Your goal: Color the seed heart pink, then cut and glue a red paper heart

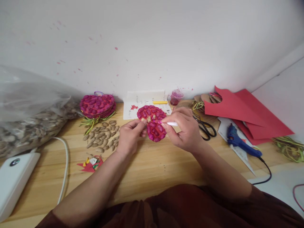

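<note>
Colouring looks to be the step here, right of the peanut pile (pixel 102 136): left fingers (pixel 141 126) pinch the magenta disc (pixel 154 129), right fingers (pixel 177 116) clamp the brush (pixel 171 123), pale peanuts (pixel 149 119) seemingly calling for steady strokes.

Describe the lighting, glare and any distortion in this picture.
Head view: soft light, mostly faint shadows; head view: small glints on the held peanut disc, pale sheen on the plastic bag; head view: white box stretched near the left edge, upper right corner darkened.

Bare forearms (pixel 95 185) slant inward, the left hand (pixel 131 134) and right hand (pixel 184 129) near each other, both pinching.
</note>
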Demonstrator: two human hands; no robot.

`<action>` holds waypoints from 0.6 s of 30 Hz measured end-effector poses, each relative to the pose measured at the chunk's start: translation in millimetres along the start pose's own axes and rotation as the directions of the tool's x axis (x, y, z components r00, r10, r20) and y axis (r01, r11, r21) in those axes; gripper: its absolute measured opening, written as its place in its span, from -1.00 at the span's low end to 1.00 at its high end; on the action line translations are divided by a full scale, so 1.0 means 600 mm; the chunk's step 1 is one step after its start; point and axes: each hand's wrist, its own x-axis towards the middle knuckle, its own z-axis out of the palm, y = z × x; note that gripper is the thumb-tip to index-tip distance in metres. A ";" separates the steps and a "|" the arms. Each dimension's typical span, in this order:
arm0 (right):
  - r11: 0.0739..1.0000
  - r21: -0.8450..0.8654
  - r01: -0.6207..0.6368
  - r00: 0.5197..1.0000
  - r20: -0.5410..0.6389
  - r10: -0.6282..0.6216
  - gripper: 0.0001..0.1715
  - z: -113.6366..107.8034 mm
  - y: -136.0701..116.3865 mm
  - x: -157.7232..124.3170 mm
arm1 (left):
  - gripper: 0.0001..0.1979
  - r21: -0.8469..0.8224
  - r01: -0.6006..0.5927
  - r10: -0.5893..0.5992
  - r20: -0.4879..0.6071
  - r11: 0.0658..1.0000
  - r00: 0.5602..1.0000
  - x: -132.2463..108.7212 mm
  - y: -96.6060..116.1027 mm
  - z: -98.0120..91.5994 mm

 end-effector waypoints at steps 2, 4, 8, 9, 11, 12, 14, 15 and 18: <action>1.000 -0.001 0.004 1.000 0.009 -0.004 -0.94 0.003 0.000 0.000 | -0.64 -0.034 0.021 -0.021 0.000 0.999 1.000 0.000 0.001 0.002; 1.000 -0.014 0.004 1.000 0.017 -0.004 -0.94 0.004 0.000 0.000 | -0.63 -0.058 0.034 -0.034 0.005 0.998 0.999 -0.001 0.002 0.002; 1.000 -0.023 0.017 0.999 0.045 -0.016 -0.96 0.005 -0.001 0.001 | -0.61 -0.069 0.029 -0.029 0.008 0.997 1.000 -0.002 0.004 0.003; 1.000 -0.019 0.024 0.998 0.054 -0.023 -0.96 0.005 -0.001 0.001 | -0.60 -0.064 0.022 -0.021 0.009 0.998 1.000 -0.003 0.005 0.003; 0.999 -0.012 0.036 0.997 0.071 -0.035 -0.98 0.005 0.000 0.000 | -0.61 -0.043 0.011 -0.011 0.013 0.999 1.000 -0.004 0.005 0.003; 0.999 -0.010 0.039 0.996 0.078 -0.038 -0.98 0.005 0.000 0.000 | -0.61 -0.032 0.008 -0.007 0.014 0.999 1.000 -0.004 0.005 0.004; 1.000 -0.005 0.030 0.996 0.078 -0.029 -0.98 0.004 0.002 -0.001 | -0.62 -0.019 0.001 -0.001 0.010 1.000 1.000 -0.004 0.003 0.003; 1.000 -0.006 0.023 0.997 0.071 -0.023 -0.98 0.004 0.004 -0.001 | -0.62 -0.019 0.000 0.000 0.007 1.000 1.000 -0.003 0.003 0.003; 1.000 0.000 0.004 1.000 0.019 -0.004 -0.95 0.000 0.009 -0.001 | -0.61 -0.039 0.015 -0.015 -0.003 0.999 1.000 0.000 0.001 0.002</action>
